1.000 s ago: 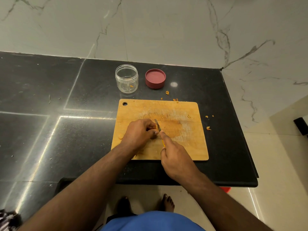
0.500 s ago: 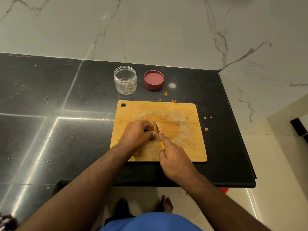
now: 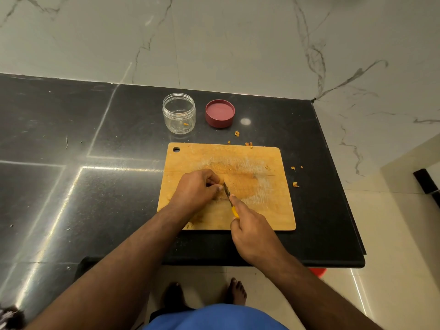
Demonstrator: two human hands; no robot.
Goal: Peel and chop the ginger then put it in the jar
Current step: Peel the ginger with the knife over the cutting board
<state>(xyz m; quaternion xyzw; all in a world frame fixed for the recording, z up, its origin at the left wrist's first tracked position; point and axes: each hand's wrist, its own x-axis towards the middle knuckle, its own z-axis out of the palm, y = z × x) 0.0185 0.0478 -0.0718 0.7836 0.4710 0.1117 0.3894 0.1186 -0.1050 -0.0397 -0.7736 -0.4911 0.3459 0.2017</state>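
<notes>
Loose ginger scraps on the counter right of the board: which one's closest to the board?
The largest scrap, beside the cutting board's right edge. The two smaller bits lie farther back and a little farther out.

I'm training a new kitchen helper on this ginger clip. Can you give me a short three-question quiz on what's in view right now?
1. True or false: the red lid is screwed onto the jar.
2. Which hand holds the knife? A) left hand B) right hand
3. Fill in: the hands work over the wooden ____.

Key: 1. False; the lid lies on the counter beside the open jar. 2. B. 3. Cutting board.
</notes>
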